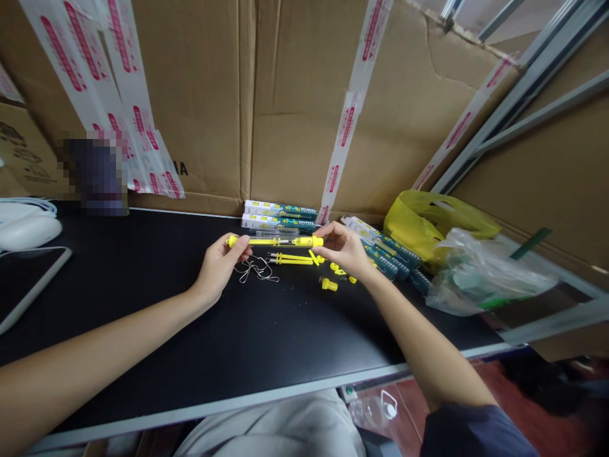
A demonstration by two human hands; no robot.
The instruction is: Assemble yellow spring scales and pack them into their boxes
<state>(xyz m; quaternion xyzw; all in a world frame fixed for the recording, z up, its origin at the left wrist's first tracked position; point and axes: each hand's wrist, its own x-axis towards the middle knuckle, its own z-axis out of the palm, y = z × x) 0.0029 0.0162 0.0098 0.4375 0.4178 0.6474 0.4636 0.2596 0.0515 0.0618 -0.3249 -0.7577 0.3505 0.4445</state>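
Apparently for alignment, the slim yellow plastic rod with a metal section (pixel 264 242) is held level, one end pinched by the left hand (pixel 214 266), the other between the closed fingertips of the right hand (pixel 351 252). Just below the hands, thin yellow sticks (pixel 297 261), looped silver wires (pixel 257 271) and a short yellow cap (pixel 329 285) are kept within reach. Beyond them, movement is limited by brown cardboard (pixel 295 146); nearer, room is offered up to the black tabletop's (pixel 238 355) pale edge.

One yellow tool (pixel 264 242) — two slim boxes (pixel 278 222) at far centre — and, right, one yellow bag (pixel 413 222), one clear bag (pixel 480 273); near, one bottle (pixel 368 412).
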